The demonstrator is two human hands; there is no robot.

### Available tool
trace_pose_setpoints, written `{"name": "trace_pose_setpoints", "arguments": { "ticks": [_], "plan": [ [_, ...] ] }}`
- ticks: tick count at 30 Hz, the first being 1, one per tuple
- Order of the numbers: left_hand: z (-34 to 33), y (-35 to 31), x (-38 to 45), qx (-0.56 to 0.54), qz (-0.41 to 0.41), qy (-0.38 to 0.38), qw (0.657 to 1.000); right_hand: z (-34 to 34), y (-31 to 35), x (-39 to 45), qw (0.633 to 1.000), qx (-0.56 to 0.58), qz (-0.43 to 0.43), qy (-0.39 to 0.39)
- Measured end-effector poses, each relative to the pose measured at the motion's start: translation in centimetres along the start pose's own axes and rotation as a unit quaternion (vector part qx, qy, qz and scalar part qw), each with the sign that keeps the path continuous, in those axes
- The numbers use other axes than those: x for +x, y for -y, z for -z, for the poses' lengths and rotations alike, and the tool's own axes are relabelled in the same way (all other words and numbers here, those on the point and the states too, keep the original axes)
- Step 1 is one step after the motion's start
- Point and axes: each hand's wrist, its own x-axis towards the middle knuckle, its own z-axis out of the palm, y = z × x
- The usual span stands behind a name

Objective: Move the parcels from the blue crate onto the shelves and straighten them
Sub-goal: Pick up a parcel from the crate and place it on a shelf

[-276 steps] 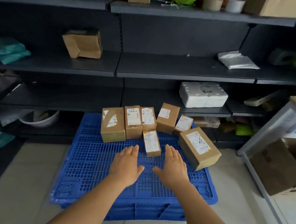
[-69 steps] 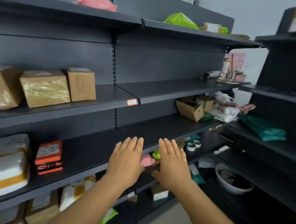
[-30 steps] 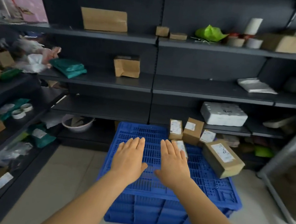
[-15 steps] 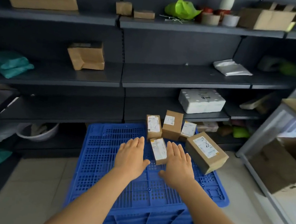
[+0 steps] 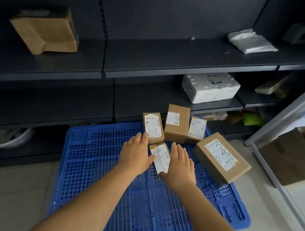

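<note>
Five brown labelled parcels are seen on the blue crate [image 5: 105, 166]. One small parcel [image 5: 159, 156], partly hidden, lies between the flat, open left hand [image 5: 136, 154] and right hand [image 5: 179, 163]; contact is unclear.

A white foam box [image 5: 210, 87] sits on the lower shelf level. A grey plastic mailer [image 5: 250, 41] lies flat on the level above. A white basin [image 5: 4, 140] stands at lower left, partly hidden. A metal-framed rack [image 5: 285, 133] stands at right on the tiled floor [image 5: 14, 191].
</note>
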Motion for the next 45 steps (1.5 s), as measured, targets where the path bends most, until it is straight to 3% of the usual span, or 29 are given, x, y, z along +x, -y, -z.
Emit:
{"name": "trace_pose_setpoints", "arguments": {
  "ticks": [15,23,38,45],
  "plan": [
    [-9.7,-1.6,14.8,-0.038,0.124,0.061,0.990,-8.4,-5.9,12.1,0.995,0.021,-0.008,0.098],
    [-12.5,-2.7,19.2,-0.101,0.215,-0.018,0.971,-12.4,-6.9,13.7,0.989,0.026,-0.001,0.146],
    [-12.5,4.0,12.5,-0.188,0.235,-0.134,0.944,-13.2,-5.9,12.2,0.991,0.039,0.016,0.130],
    [-8.4,5.5,6.9,-0.230,0.288,-0.210,0.906,-10.1,-4.4,9.9,0.991,0.053,0.069,0.097]
  ]
}}
